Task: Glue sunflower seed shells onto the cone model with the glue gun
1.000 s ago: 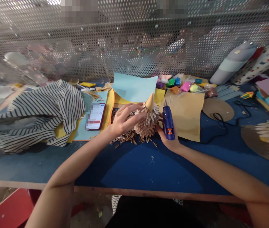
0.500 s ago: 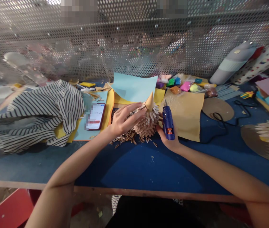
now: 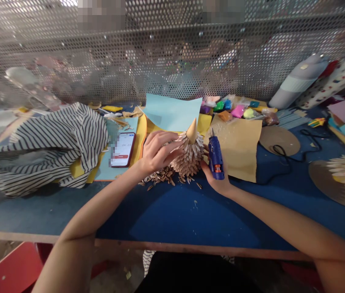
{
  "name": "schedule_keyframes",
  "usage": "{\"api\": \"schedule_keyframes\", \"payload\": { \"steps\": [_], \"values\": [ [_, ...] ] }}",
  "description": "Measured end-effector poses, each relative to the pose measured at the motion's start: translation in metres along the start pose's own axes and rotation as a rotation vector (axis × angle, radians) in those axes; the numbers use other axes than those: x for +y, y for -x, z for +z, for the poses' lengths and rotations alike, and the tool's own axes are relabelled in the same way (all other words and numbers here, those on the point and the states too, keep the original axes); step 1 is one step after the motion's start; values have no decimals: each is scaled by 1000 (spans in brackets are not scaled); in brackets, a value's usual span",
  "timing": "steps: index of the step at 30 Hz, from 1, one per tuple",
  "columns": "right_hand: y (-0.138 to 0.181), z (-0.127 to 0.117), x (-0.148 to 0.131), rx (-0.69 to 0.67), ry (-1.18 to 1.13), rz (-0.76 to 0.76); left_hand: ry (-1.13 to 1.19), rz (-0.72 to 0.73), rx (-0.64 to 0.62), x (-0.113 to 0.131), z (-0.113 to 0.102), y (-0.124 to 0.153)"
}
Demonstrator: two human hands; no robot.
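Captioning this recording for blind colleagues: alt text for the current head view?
Left hand at a husk-covered cone with a bare tip; right hand holds a blue glue gun beside it. Loose husks lie near its base on a blue table, a phone to the left.

Seeds (image 3: pixel 163 177) lie on the table (image 3: pixel 166 219) left of and before the cone (image 3: pixel 189 156); farther left, a phone (image 3: pixel 124 149), then cloth (image 3: pixel 62 142). Right: a glue gun (image 3: pixel 215 156), then 2 discs (image 3: pixel 282 141), apparently 2 bottles (image 3: pixel 302 81) behind.

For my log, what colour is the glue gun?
The glue gun is mostly dark blue, clearest in head view.
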State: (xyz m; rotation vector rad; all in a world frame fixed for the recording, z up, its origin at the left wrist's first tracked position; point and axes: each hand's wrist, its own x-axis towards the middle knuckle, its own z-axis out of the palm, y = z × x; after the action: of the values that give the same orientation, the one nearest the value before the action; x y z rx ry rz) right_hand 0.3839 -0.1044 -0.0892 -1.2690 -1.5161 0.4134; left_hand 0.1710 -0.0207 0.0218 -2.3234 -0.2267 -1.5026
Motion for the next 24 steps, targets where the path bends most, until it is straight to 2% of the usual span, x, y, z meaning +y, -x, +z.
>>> {"api": "schedule_keyframes", "payload": {
  "steps": [3, 12, 18, 24],
  "values": [
    [-1, 1, -1, 25, -21, 10, -35, -33, 19, 3, -1, -3],
    [-4, 1, 0, 13, -38, 4, -4, -175, -67, 20, -13, -1],
    [1, 5, 3, 20, 3, 11, 169, -589, -62, 39, -33, 20],
    [2, 5, 3, 26, 20, 34, 333, -976, 58, 41, -42, 38]
  ]
}}
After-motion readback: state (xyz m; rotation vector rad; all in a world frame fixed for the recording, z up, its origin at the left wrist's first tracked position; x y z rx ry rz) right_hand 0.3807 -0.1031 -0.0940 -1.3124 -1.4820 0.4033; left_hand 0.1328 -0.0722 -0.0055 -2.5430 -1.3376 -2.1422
